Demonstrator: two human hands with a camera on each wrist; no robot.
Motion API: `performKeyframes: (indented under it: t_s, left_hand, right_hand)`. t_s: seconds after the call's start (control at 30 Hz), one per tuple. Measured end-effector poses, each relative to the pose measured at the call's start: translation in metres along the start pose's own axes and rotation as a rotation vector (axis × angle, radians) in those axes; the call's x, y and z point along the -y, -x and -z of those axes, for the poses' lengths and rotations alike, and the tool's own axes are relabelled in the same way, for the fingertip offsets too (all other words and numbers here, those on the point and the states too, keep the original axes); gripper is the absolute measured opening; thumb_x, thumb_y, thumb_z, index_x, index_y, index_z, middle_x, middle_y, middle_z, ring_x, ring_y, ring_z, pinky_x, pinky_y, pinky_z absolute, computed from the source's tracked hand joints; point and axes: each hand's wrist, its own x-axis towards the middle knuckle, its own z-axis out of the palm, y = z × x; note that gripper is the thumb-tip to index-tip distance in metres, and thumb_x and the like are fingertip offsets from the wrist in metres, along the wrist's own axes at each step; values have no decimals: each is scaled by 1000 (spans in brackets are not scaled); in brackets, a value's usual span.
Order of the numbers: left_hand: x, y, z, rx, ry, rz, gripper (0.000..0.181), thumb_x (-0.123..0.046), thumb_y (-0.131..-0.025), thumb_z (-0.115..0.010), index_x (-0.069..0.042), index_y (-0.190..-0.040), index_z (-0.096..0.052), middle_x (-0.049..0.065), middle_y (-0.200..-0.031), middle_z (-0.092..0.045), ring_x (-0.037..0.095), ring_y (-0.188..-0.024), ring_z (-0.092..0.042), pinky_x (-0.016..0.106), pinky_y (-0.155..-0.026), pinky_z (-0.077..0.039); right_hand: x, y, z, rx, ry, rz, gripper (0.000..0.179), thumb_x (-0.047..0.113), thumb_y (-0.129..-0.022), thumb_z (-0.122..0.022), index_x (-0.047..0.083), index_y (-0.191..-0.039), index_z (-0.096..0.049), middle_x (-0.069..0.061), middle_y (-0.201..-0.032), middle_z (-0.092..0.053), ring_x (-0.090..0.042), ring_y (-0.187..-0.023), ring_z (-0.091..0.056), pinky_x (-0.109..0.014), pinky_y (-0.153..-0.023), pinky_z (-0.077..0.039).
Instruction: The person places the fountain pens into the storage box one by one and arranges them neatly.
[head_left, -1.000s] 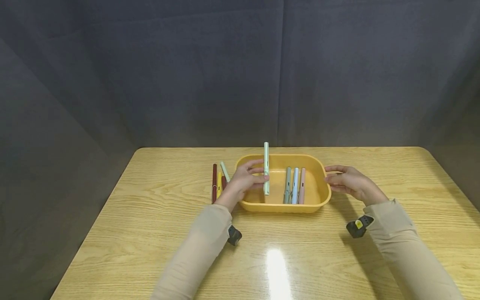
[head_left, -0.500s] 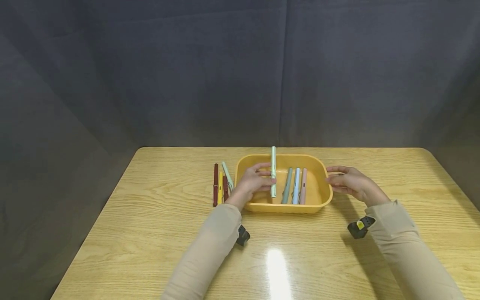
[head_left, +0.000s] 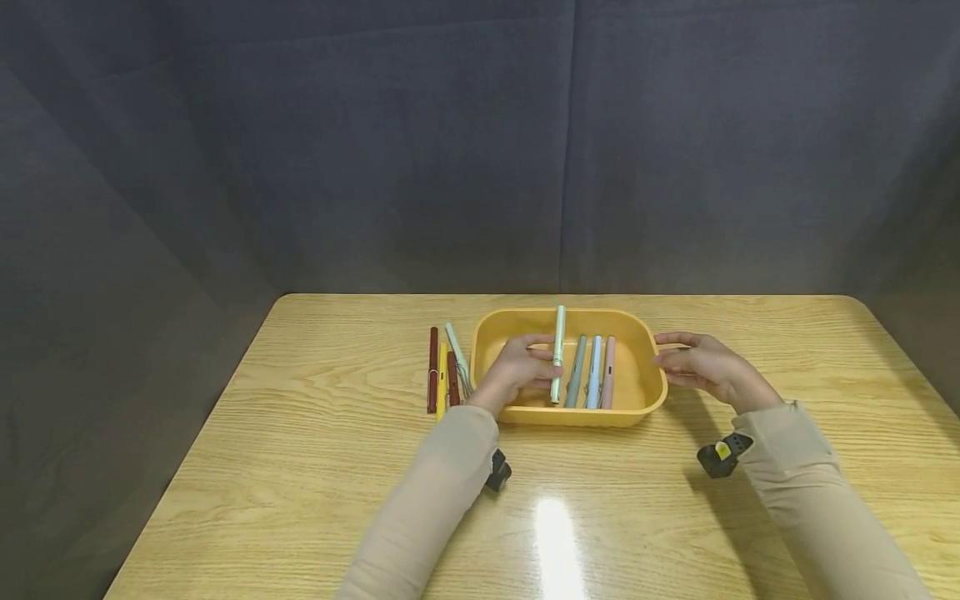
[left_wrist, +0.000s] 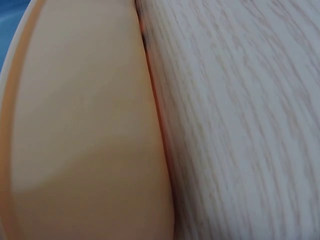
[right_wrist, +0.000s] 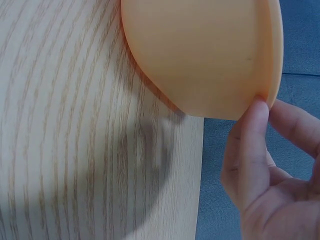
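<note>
My left hand (head_left: 516, 369) pinches a pale green pen (head_left: 559, 333) over the left half of a yellow plastic tray (head_left: 570, 417). The pen stands nearly lengthwise, slightly tilted, at the left of a row inside the tray. That row has a grey-green pen (head_left: 576, 372), a light blue pen (head_left: 595, 367) and a pink pen (head_left: 609, 371). At the tray's right end, my right hand (head_left: 705, 367) holds the rim between thumb and fingers, as the right wrist view confirms at the tray's edge (right_wrist: 210, 60). Only the tray's outer wall (left_wrist: 90, 110) and tabletop show in the left wrist view.
Left of the tray lie a dark red pen (head_left: 432, 371), a yellow pen (head_left: 442, 379), a shorter-looking dark red pen (head_left: 453, 379) and another pale green pen (head_left: 456, 346). The wooden table (head_left: 300, 467) ends at a dark curtain (head_left: 420, 150) behind.
My left hand has moved rightward and lower with the pale green pen, nearer the row in the tray. The tray has shifted very slightly right; my right hand keeps its place at the rim.
</note>
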Motion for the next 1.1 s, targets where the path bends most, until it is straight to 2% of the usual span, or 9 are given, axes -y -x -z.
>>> performKeyframes:
  t_s: [0.33,0.57,0.67,0.77,1.0,1.1]
  left_hand:
    - [5,-3,-7,3,-64,30,54,11,-83,-64,-4,-133,-52,23,-129,-57,34,-101,-67,37,-85,-60]
    - [7,-4,-8,16,-60,55,53,12,-83,-64,-2,-133,-52,24,-126,-60,22,-79,-68,34,-80,-61]
    - [8,-5,-8,19,-56,58,54,13,-82,-63,-1,-133,-52,24,-124,-62,19,-75,-67,33,-78,-61]
    - [9,-6,-9,17,-63,61,54,14,-82,-63,0,-132,-52,24,-122,-63,20,-78,-68,32,-76,-62]
    - [10,-8,-11,17,-98,58,55,15,-82,-62,1,-133,-51,25,-128,-58,33,-102,-67,34,-80,-61]
    - [10,-8,-11,13,-123,58,54,14,-81,-64,2,-132,-51,24,-126,-60,33,-102,-67,34,-80,-61]
  right_hand:
    - [0,1,-1,2,-2,1,61,10,-94,-56,-8,-143,-23,16,-82,-62,2,-76,-61,-13,-74,-57]
    - [-1,1,-1,14,-19,6,60,8,-95,-55,-9,-142,-23,16,-80,-63,3,-74,-63,-13,-72,-57]
    - [-1,2,0,18,-26,11,59,8,-95,-54,-8,-142,-23,16,-80,-64,3,-74,-64,-13,-72,-57]
    - [0,2,0,19,-25,8,59,8,-95,-54,-8,-143,-23,16,-80,-64,3,-74,-63,-14,-73,-58]
    - [0,1,1,17,-13,4,60,9,-95,-54,-7,-144,-23,17,-80,-64,4,-74,-63,-13,-73,-57]
    - [1,0,1,19,-16,5,60,8,-95,-54,-8,-144,-22,17,-80,-64,3,-74,-63,-13,-73,-57]
